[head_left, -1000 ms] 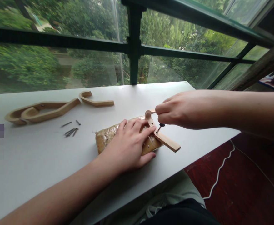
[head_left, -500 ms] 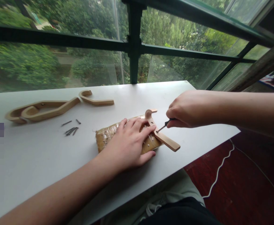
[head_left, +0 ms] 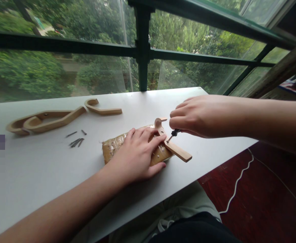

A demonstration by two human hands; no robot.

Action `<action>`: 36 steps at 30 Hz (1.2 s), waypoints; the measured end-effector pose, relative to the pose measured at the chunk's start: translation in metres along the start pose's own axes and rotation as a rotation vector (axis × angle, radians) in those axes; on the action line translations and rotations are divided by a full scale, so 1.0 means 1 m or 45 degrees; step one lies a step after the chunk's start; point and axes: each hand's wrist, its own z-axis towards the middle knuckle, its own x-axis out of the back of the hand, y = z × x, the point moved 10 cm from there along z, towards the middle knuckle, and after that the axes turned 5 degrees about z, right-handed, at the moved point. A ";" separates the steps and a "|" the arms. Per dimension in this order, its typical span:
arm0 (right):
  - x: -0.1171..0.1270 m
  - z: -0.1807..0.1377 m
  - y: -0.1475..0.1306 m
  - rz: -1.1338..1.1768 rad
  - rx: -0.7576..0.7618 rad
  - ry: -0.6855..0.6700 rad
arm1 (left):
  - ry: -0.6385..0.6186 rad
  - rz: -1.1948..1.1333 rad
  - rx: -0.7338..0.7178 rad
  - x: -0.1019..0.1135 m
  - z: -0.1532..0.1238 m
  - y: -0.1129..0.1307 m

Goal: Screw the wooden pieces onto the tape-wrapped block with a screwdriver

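My left hand (head_left: 136,155) lies flat, fingers spread, on a tape-wrapped brown block (head_left: 112,148) and presses a hooked wooden piece (head_left: 174,150) against it. My right hand (head_left: 198,116) is closed round a small screwdriver (head_left: 172,134), whose tip points down at the wooden piece just right of my left fingertips. The piece's hooked end (head_left: 159,121) sticks up past the block, and its straight end reaches toward the table's front edge.
On the white table (head_left: 49,168), far left, lie two larger curved wooden parts (head_left: 44,119) and another hooked piece (head_left: 101,108). Several dark screws (head_left: 76,140) lie loose in front of them. A window with a dark green frame (head_left: 142,47) runs behind the table. Red floor shows right.
My right hand swung out to the right with the screwdriver tilted, then came back left; the tool's tip stays at the wooden piece. My left hand has kept its place.
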 end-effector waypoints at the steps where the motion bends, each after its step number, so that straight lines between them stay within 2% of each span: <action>1: 0.001 0.002 0.002 -0.017 -0.006 -0.009 | 0.000 0.001 -0.001 0.000 0.000 0.000; 7: 0.008 0.009 0.011 -0.051 -0.257 -0.088 | 0.007 0.000 -0.008 -0.001 0.000 0.001; 12: -0.001 0.012 0.034 -0.054 -0.558 -0.108 | -0.007 0.006 -0.009 -0.001 0.000 0.001; 15: -0.007 0.008 0.044 -0.025 -0.659 -0.071 | -0.006 0.006 -0.012 -0.001 -0.001 0.001; 19: -0.006 -0.004 0.038 -0.009 -0.600 -0.027 | 0.001 0.005 -0.010 0.000 -0.001 0.001; 24: -0.001 -0.009 0.019 0.056 -0.299 -0.022 | 0.011 0.002 -0.012 0.000 -0.001 0.001; 26: 0.003 -0.008 0.017 0.042 -0.254 -0.028 | 0.009 0.002 -0.015 0.000 -0.001 0.001; 31: 0.009 -0.005 0.020 -0.003 -0.320 -0.066 | 0.003 0.005 -0.023 0.000 -0.001 0.001; 36: 0.006 -0.005 0.030 -0.048 -0.396 -0.079 | 0.018 0.007 -0.017 0.001 -0.001 0.002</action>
